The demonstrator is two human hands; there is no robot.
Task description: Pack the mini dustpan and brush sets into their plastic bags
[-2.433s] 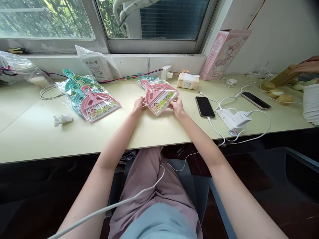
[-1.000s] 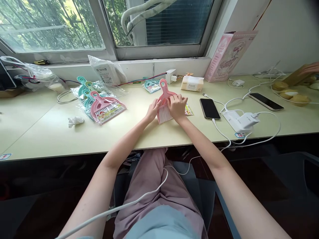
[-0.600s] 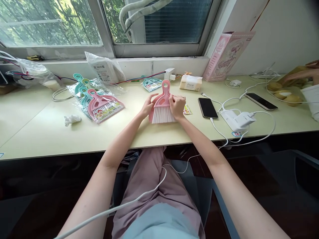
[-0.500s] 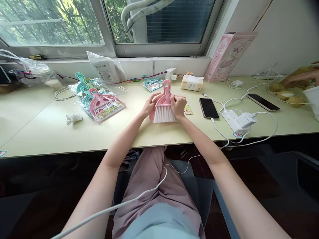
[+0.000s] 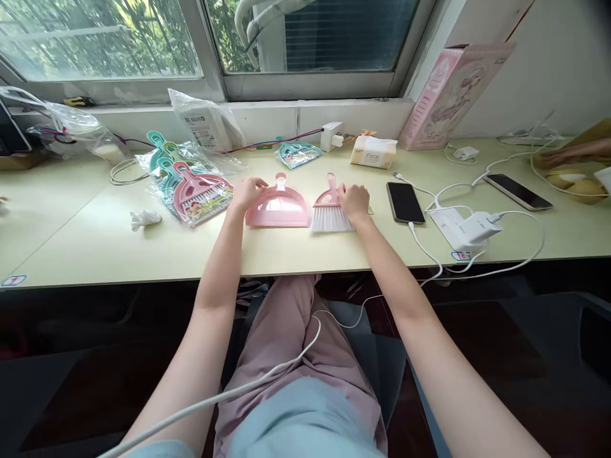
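- Left hand (image 5: pixel 248 193): fingers partly curled, at left edge of pink dustpan (image 5: pixel 278 208), frame centre; whether gripping, cannot tell.
- Right hand (image 5: pixel 354 201): closed on pink brush (image 5: pixel 330 215), right of centre.
- Clear bags (image 5: pixel 210 205): pink and green sets (image 5: pixel 188 184) inside, left of centre.
- Desk (image 5: pixel 191 251): pale, mid-frame.
- Window (image 5: pixel 344 38): top.

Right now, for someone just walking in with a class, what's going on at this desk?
A person sits at a desk, left hand at the edge of a pink dustpan, right hand holding the side of a pink brush beside it. Wrapped dustpan-and-brush sets lie to the left, and a phone to the right.
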